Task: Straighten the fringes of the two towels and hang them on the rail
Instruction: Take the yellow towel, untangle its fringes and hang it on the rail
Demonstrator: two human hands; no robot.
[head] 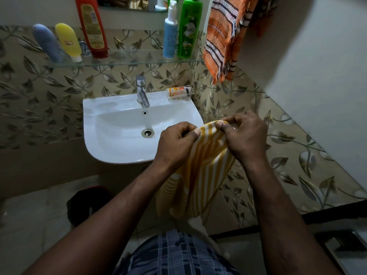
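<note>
A yellow and white striped towel (pixel 204 165) hangs down in front of me, just right of the sink. My left hand (pixel 174 142) pinches its top edge on the left, and my right hand (pixel 245 135) pinches the same edge on the right, thumbs on top. The cloth between the hands is bunched, and its lower end drops behind my forearms. An orange towel (pixel 220 36) with dark and white stripes hangs at the upper right, its fringe dangling at the bottom edge. The rail that carries it is hidden by the cloth.
A white sink (pixel 119 147) with a chrome tap (pixel 142 91) sits on the left. A glass shelf (pixel 127 61) above it carries several bottles. A soap dish (pixel 179 93) rests on the sink's back corner. A plain wall (pixel 317 86) closes in on the right.
</note>
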